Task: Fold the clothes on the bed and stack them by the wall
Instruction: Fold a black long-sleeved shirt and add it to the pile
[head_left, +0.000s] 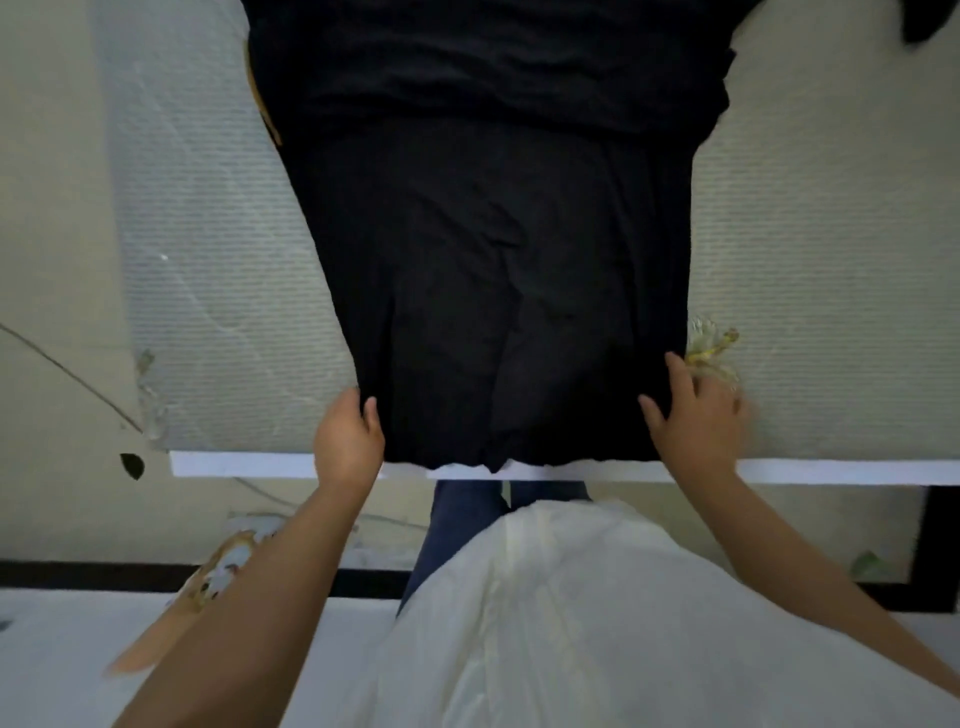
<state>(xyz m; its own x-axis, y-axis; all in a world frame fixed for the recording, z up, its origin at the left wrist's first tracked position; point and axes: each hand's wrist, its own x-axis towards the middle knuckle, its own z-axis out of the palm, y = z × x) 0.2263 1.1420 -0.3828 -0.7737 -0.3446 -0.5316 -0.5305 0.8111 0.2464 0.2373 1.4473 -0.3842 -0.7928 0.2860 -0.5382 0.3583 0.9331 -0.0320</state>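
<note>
- Head view: a black garment lies spread flat on a pale ribbed mattress, running from the near edge of the bed away toward the top of the picture, where it widens; what kind of garment it is cannot be told from its dark folds.
- The garment's near hem reaches the near edge of the mattress, just above the white bed frame.
- The left hand grips the near left corner of the garment: the thumb lies on top of the cloth and the fingers curl round the edge beneath it.
- The right hand rests on the near right corner, fingers spread and fairly straight, the thumb on the cloth and the fingertips along the garment's right edge. It looks blurred, so whether any finger hooks under the edge cannot be told.
- Just beside the right hand, a yellowish printed patch shows on the mattress.
- A second piece of dark cloth lies at the far right corner, apart from the spread garment.
- The person stands at the near edge in a white top and dark blue trousers, both bare forearms reaching forward.
</note>
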